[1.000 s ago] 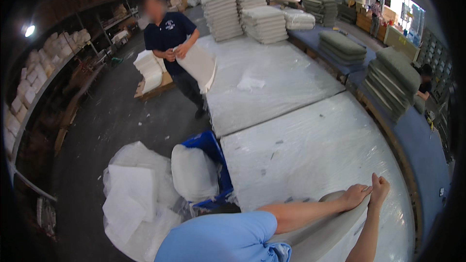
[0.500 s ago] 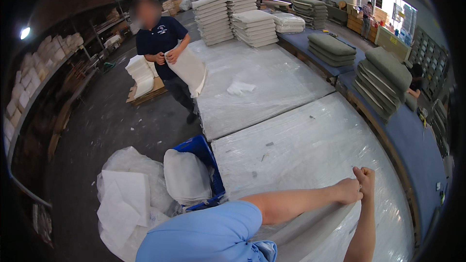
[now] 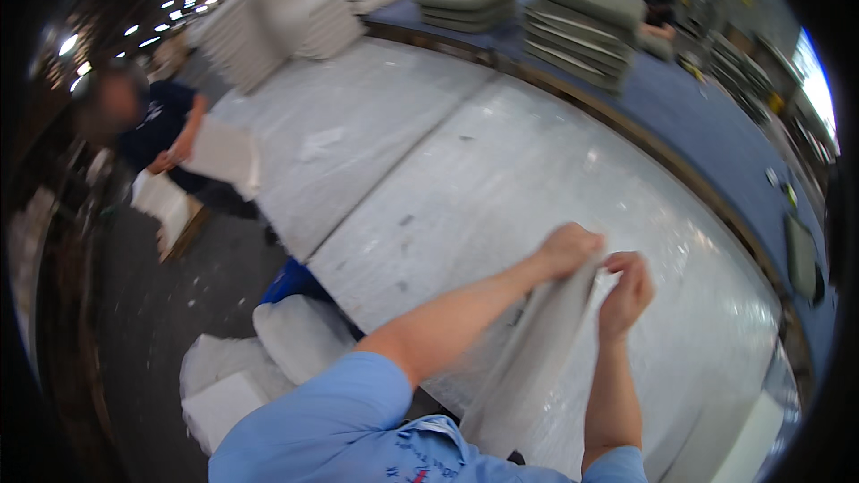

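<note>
A light grey fabric cover (image 3: 533, 349) hangs in a long fold from my hands down toward my body, over the plastic-wrapped table (image 3: 483, 183). At its top edge my left hand (image 3: 571, 250) is closed on the cloth. Just to the right, my right hand (image 3: 626, 291) pinches the same edge, with a small gap between the two hands. What lies inside the cover, if anything, is hidden.
A co-worker (image 3: 165, 139) at the far left holds a pale cover (image 3: 224, 156). A blue bin (image 3: 295, 282) with a pale cushion (image 3: 302, 335) stands at the table's left edge. Green-grey cushions (image 3: 577, 31) are stacked on the blue table (image 3: 680, 125); white foam (image 3: 224, 407) lies lower left.
My view has swung right. My hands, pressed together before, are now slightly apart, and the cover is lifted and stretched between them and my body.
</note>
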Motion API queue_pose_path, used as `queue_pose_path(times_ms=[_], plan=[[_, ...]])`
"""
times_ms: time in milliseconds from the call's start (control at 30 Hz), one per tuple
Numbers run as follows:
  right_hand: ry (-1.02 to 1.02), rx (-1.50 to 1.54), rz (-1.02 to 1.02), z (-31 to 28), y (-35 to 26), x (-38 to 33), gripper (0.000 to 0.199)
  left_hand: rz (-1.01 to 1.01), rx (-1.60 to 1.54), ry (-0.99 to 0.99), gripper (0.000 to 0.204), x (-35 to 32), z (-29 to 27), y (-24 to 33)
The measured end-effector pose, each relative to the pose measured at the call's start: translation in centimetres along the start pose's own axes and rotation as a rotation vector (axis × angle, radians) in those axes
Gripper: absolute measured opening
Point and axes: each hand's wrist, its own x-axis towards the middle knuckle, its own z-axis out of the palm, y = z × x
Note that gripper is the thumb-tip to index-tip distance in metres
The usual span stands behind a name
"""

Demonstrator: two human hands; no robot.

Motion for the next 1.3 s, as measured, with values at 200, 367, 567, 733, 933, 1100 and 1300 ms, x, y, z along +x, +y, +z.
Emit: queue_pose_path(times_ms=[200, 367, 567, 733, 933, 1100, 1300], plan=[[-0.817, -0.025, -0.454, -0.5, -8.6, -4.6, 0.043, -0.176, -0.472, -0.149, 0.047, 0.2, 0.7, 1.6], [-0.817, -0.042, -0.523, -0.3, -5.8, -2.1, 0.039, -0.222, -0.55, -0.103, 0.043, 0.4, 1.1, 1.4], [-0.773, -0.076, -0.455, 1.0, -2.6, 1.6, 0.045, -0.022, -0.518, -0.124, 0.04, 0.8, 0.0, 0.7], [-0.737, -0.072, -0.33, 3.3, -2.1, 2.9, 0.037, 0.087, -0.341, -0.136, 0.033, 0.4, -1.4, -2.9], [-0.607, -0.181, -0.152, 1.8, -2.6, 2.7, 0.053, -0.049, -0.634, -0.192, 0.046, -0.2, -0.4, 2.4], [-0.616, -0.132, -0.141, 3.5, -2.2, 2.1, 0.063, -0.042, -0.699, -0.07, 0.05, -1.5, -1.0, 1.8], [-0.576, -0.151, -0.121, 2.9, -2.5, 2.0, 0.056, -0.015, -0.707, -0.058, 0.054, -1.6, -0.5, 2.8]])
